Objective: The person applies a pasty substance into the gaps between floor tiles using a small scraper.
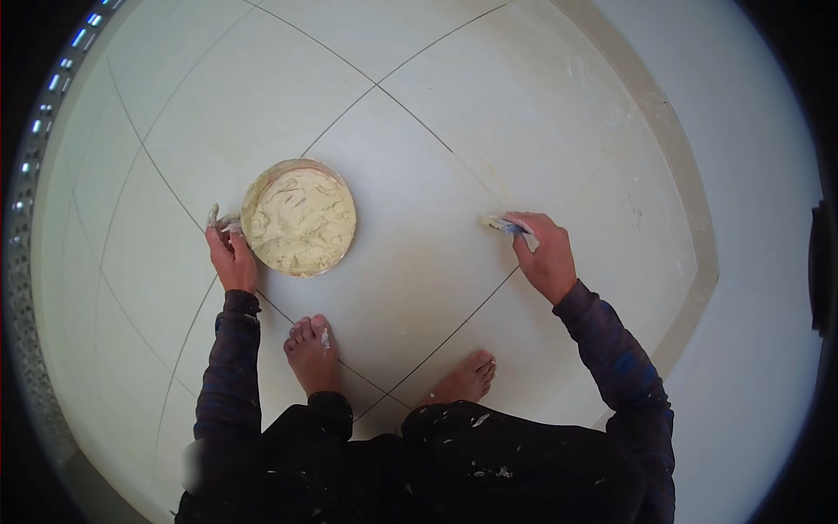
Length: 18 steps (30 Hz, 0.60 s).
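Roughly spread cream paste (299, 220) in round tub (261, 182), left fingers (237, 246), grip unclear, right fingers (534, 222) clamping bluish tool (505, 225).

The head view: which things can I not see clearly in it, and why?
In the head view:
Bottom of the round, pale-rimmed tub: hidden under cream-coloured paste.
Grip end of the small, paste-smeared blue tool: hidden by the right hand.
Whether the left hand touches the tub: too small to tell.
Black object at right: cut off by the dark lens rim.
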Motion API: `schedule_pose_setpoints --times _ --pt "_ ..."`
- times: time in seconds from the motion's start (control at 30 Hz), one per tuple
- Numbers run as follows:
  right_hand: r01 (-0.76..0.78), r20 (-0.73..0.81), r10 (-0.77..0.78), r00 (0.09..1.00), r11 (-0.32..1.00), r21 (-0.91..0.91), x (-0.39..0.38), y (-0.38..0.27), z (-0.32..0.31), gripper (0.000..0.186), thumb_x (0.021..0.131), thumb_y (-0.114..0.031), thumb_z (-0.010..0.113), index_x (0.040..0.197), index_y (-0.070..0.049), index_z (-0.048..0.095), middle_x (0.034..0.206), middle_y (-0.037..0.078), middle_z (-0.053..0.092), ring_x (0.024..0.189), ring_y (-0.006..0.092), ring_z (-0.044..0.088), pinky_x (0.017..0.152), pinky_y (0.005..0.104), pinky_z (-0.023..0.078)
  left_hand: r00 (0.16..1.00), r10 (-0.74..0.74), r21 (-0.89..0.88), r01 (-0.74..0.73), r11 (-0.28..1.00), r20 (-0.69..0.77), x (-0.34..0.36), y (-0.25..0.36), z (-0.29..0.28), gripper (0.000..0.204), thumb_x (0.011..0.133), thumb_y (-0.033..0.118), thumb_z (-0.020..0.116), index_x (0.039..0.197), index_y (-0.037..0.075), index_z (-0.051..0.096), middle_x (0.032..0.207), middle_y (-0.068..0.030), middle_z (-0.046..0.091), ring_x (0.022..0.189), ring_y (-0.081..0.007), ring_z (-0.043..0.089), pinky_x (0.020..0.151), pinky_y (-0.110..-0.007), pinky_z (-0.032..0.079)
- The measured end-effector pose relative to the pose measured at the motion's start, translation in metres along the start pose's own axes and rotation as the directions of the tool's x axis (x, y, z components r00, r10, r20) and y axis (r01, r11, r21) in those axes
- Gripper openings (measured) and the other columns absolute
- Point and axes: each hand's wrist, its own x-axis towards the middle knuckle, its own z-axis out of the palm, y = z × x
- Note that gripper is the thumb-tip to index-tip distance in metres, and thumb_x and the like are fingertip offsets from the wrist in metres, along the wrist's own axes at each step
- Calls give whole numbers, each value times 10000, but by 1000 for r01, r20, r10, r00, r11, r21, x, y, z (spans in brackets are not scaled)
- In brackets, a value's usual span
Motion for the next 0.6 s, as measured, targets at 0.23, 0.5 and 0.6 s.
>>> schedule_pose_setpoints --times 0.23,0.5,0.6 --pt "422 -83 -433 898 899 -117 195 -23 62 302 833 46 627 1101 -57 721 1176 95 724 1141 283 658 976 395 546 975 65 -17 -70 997 -214 8 -30 5 426 1001 65 436 1417 -20 476 1079 -100 623 863 -136 590 789 -288 506" --pt "601 0 -634 773 733 -317 282 -46 107 268 865 -6 599 1068 -106 742 1135 36 746 1119 244 664 875 402 523 987 15 63 -5 998 -159 6 -40 8 395 1006 112 444 1369 -32 506 1129 -110 611 953 -172 583 887 -319 493" --pt "590 72 -605 793 734 -335 284 -46 112 275 863 -13 592 1072 -113 739 1103 23 750 1080 217 657 854 379 487 986 20 54 -11 998 -168 8 -42 8 397 1003 115 452 1364 -42 502 1155 -134 621 998 -196 593 919 -333 488"
